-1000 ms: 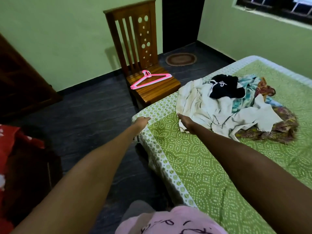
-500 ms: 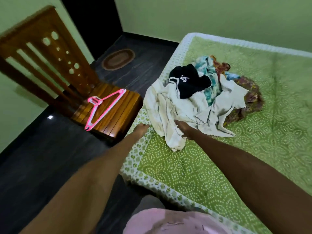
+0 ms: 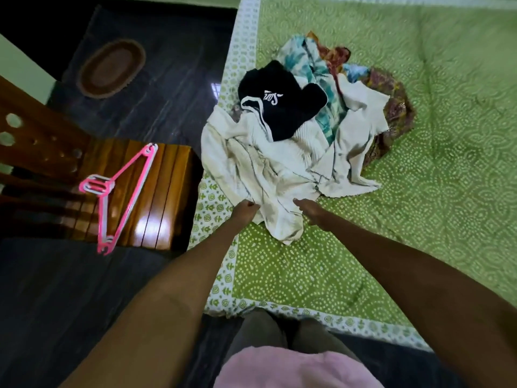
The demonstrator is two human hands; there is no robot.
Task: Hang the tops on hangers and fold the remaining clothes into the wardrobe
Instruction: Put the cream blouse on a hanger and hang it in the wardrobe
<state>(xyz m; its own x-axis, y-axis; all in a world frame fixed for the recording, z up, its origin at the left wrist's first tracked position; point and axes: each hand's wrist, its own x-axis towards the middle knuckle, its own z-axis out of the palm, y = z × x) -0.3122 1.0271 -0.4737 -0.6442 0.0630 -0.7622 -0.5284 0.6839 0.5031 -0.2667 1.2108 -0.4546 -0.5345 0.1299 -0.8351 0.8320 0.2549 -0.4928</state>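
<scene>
Two hands reach out over the near corner of the bed [image 3: 307,275], both at the closest edge of the pile of clothes [image 3: 293,152]. Taking that pile as the landmark: the left hand [image 3: 244,211] sits at its near-left hem with fingers curled onto the cream cloth [image 3: 268,186], seemingly pinching a fold; the right hand [image 3: 312,211] lies at the near-right hem with fingers fairly straight, touching the same cloth — whether it actually grips anything I cannot tell.

The cream cloth is the nearest garment, a tongue of it pointing toward the person between the two hands, its length running away from them toward the middle of the pile. So the coming move, as I judge it, is a pull toward the body and upward to free this piece, with both hands about equally near.

Farther into the pile a black top [image 3: 282,107] with white lettering lies over the cream cloth, and could get dragged along. Beyond it and to the right are a teal patterned piece [image 3: 316,71] and a brown-red printed one [image 3: 391,107].

Left of the pile, off the bed, a wooden chair [image 3: 156,197] carries pink hangers [image 3: 120,189] — within the left arm's side. Beyond the chair lies an oval mat [image 3: 112,68] on the dark floor. No wardrobe is in view, and nothing looks hung or folded yet.
</scene>
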